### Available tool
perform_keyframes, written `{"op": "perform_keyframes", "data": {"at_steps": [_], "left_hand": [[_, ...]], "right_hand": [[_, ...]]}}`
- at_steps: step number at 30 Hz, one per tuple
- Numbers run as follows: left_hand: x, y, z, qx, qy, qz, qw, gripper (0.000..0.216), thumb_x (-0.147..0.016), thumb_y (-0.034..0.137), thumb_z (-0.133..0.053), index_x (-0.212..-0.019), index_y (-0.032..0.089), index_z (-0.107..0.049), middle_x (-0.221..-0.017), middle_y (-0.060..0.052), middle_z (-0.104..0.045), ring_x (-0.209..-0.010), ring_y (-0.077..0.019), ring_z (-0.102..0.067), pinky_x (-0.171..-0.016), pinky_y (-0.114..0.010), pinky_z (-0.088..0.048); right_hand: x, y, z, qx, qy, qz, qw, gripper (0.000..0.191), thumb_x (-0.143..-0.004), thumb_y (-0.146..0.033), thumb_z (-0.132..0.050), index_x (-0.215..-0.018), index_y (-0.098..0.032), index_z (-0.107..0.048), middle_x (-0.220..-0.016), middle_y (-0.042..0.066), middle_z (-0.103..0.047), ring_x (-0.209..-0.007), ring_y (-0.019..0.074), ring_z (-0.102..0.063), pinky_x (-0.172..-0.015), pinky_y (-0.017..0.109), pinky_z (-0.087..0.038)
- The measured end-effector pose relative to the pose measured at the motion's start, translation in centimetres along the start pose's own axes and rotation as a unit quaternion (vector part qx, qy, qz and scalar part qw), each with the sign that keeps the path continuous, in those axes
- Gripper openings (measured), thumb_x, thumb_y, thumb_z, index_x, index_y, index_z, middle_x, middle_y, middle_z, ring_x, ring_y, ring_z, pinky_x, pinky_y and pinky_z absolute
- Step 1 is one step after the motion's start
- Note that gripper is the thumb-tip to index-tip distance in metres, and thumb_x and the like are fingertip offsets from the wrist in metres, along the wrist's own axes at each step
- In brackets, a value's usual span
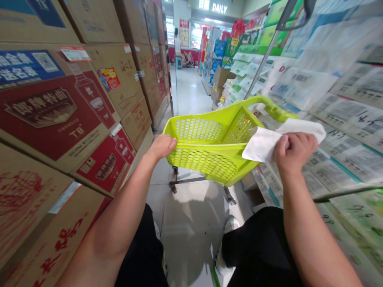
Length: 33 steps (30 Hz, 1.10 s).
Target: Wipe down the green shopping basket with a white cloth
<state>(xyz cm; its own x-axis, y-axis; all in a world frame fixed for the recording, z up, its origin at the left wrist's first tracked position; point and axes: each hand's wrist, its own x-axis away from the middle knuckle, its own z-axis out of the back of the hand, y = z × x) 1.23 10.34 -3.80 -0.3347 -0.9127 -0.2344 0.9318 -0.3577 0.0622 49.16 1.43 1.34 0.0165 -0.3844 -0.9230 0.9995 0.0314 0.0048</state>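
Observation:
A lime-green shopping cart stands sideways in front of me, its basket walls full of holes. My left hand grips the basket's left rim, thumb on top and fingers curled over the edge. On the other side, my right hand is closed around a white cloth or paper wipe, whose loose ends stick out both ways. That hand is beside the basket's right end, close under the raised green part of the cart; whether it touches the cart I cannot tell.
Stacked cardboard boxes wall in the left side. Packs of tissue paper fill the shelves on the right. A metal pole with a dark handle rises behind the cart. The tiled aisle floor runs on toward a distant person.

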Motion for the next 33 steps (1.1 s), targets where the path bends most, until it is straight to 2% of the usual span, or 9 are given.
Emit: {"op": "perform_keyframes", "data": {"at_steps": [2,5,9,14,19,23,28,30,33], "left_hand": [[0.0,-0.4,0.2,0.003,0.03,-0.009,1.0,0.058,-0.102,0.034,-0.021,-0.093,0.013,-0.075,-0.101,-0.019,-0.074,-0.105,-0.0303,-0.066,-0.103,-0.046,-0.043],[0.3,-0.3,0.4,-0.004,0.134,0.021,0.991,0.051,-0.102,0.031,-0.025,-0.104,0.015,-0.073,-0.11,-0.018,-0.072,-0.116,-0.033,-0.059,-0.113,-0.051,-0.036],[0.9,2.3,0.3,0.02,0.221,0.064,0.973,0.046,-0.099,0.021,-0.031,-0.128,0.017,-0.066,-0.133,-0.018,-0.064,-0.127,-0.0343,-0.053,-0.116,-0.052,-0.034],[1.4,9.2,1.0,0.129,0.252,-0.036,0.958,0.046,-0.103,0.03,-0.036,-0.143,0.019,-0.056,-0.149,-0.015,-0.056,-0.141,-0.0303,-0.047,-0.125,-0.051,-0.026],[2.2,13.3,3.4,0.262,0.25,-0.136,0.922,0.048,-0.106,0.041,-0.03,-0.144,0.022,-0.053,-0.146,-0.009,-0.062,-0.138,-0.0231,-0.053,-0.128,-0.045,-0.022],[2.0,12.5,3.7,0.317,0.223,-0.088,0.918,0.05,-0.105,0.047,-0.028,-0.139,0.024,-0.056,-0.136,-0.007,-0.07,-0.129,-0.0253,-0.06,-0.128,-0.049,-0.02],[1.3,10.2,3.3,0.33,0.191,-0.095,0.92,0.049,-0.101,0.056,-0.038,-0.127,0.023,-0.064,-0.133,-0.009,-0.068,-0.127,-0.0269,-0.057,-0.121,-0.044,-0.03],[0.9,9.6,3.5,0.334,0.19,-0.108,0.917,0.051,-0.098,0.06,-0.043,-0.125,0.022,-0.062,-0.129,-0.01,-0.067,-0.122,-0.0272,-0.057,-0.114,-0.042,-0.037],[0.3,9.2,4.1,0.353,0.182,-0.111,0.911,0.047,-0.098,0.061,-0.041,-0.118,0.022,-0.059,-0.122,-0.008,-0.066,-0.117,-0.0261,-0.057,-0.108,-0.039,-0.041]], "right_hand": [[0.0,-0.3,0.8,0.001,0.007,0.008,1.0,0.031,-0.097,-0.039,-0.049,-0.074,-0.025,-0.065,-0.082,0.012,-0.071,-0.091,0.0286,-0.058,-0.093,0.047,-0.039],[0.0,-2.7,2.5,-0.012,-0.025,0.009,1.0,0.034,-0.099,-0.039,-0.048,-0.079,-0.023,-0.07,-0.086,0.011,-0.074,-0.092,0.0292,-0.059,-0.093,0.049,-0.038],[-0.2,-7.7,5.2,-0.061,-0.115,0.041,0.991,0.031,-0.102,-0.038,-0.051,-0.104,-0.025,-0.079,-0.107,0.008,-0.079,-0.104,0.0308,-0.061,-0.102,0.052,-0.035],[-0.7,-12.8,8.2,-0.115,-0.181,0.08,0.974,0.03,-0.102,-0.035,-0.052,-0.116,-0.027,-0.078,-0.125,0.006,-0.077,-0.112,0.0302,-0.065,-0.104,0.051,-0.038],[-2.0,-14.0,10.1,-0.161,-0.203,0.093,0.962,0.032,-0.102,-0.039,-0.05,-0.12,-0.028,-0.074,-0.127,0.007,-0.075,-0.121,0.0303,-0.063,-0.108,0.05,-0.038],[-2.5,-13.0,9.8,-0.16,-0.223,0.091,0.957,0.036,-0.102,-0.044,-0.05,-0.128,-0.028,-0.069,-0.128,0.009,-0.072,-0.122,0.0323,-0.061,-0.107,0.052,-0.039],[-1.8,-11.6,7.9,-0.164,-0.121,-0.015,0.979,0.049,-0.1,-0.054,-0.052,-0.137,-0.024,-0.061,-0.137,0.018,-0.06,-0.128,0.0371,-0.055,-0.103,0.057,-0.045],[-1.4,-11.3,6.9,-0.221,-0.123,-0.083,0.964,0.051,-0.1,-0.057,-0.053,-0.138,-0.024,-0.058,-0.131,0.017,-0.061,-0.119,0.0337,-0.06,-0.091,0.051,-0.053],[-1.0,-11.6,5.7,-0.364,-0.163,-0.175,0.9,0.048,-0.098,-0.06,-0.058,-0.132,-0.026,-0.058,-0.119,0.012,-0.066,-0.097,0.0249,-0.066,-0.07,0.037,-0.056]]}}
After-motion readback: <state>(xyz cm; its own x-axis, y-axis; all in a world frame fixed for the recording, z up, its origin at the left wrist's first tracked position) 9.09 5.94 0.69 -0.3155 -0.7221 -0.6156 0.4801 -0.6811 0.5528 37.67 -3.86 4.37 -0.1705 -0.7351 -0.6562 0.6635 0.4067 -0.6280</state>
